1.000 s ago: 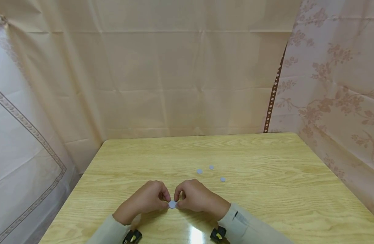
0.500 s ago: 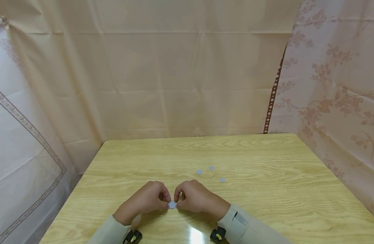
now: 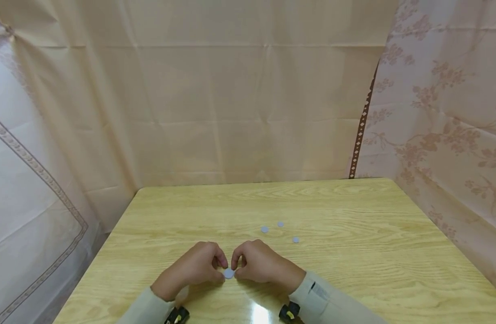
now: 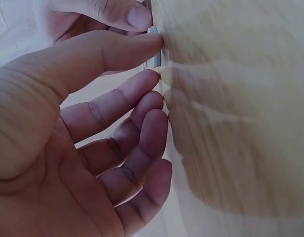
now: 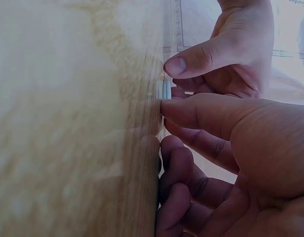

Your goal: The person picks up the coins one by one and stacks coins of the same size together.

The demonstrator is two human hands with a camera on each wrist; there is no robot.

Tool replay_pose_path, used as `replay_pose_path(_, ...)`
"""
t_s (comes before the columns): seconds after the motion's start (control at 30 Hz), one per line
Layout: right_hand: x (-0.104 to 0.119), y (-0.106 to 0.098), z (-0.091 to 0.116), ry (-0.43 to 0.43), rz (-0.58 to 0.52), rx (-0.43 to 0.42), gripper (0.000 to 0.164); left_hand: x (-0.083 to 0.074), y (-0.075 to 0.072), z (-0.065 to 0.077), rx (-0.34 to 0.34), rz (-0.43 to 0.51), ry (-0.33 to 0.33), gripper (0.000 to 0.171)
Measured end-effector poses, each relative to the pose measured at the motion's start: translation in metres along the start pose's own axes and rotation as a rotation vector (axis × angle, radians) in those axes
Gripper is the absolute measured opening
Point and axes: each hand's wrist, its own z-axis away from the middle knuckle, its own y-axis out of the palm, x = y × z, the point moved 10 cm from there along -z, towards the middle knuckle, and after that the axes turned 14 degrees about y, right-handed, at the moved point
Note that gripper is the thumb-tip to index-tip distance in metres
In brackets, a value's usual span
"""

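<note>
A small stack of coin-like grey discs (image 3: pixel 229 273) lies flat on the table near its front. In both wrist views its edge shows layers, as of discs on one another. My left hand (image 3: pixel 202 264) holds the left side of the stack with bent thumb and forefinger. From the right, my right hand (image 3: pixel 257 262) grips the opposite edge the same way. The left wrist view shows the left thumb (image 4: pixel 137 48) at the disc edge (image 4: pixel 154 58), other fingers curled loosely below. In the right wrist view, the right thumb (image 5: pixel 184 110) sits beside the layered edge (image 5: pixel 165 90).
Three loose grey discs lie farther back on the wood-grain table (image 3: pixel 183 211): one at left (image 3: pixel 265 229), a far disc (image 3: pixel 280 224) and a right-hand disc (image 3: pixel 296 240). Beige curtains (image 3: pixel 239 112) hang behind the table, and patterned ones hang at both sides.
The left forefinger has shifted slightly right, nearer the stack's far edge. The right hand and the loose discs stay in place; the whole head view has tilted a little.
</note>
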Motion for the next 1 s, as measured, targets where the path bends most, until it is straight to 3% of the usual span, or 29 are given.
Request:
replay_pose_path(0.6, -0.011, -0.006, -0.003, 0.001, -0.042, 0.058, 0.011, -0.003, 0.003, -0.001, -0.008, -0.02, 0.005, 0.02)
replay_pose_path(1.0, -0.02, -0.029, -0.007, 0.023, -0.086, 0.0, 0.01, -0.001, 0.004, -0.003, -0.005, -0.073, -0.012, 0.016)
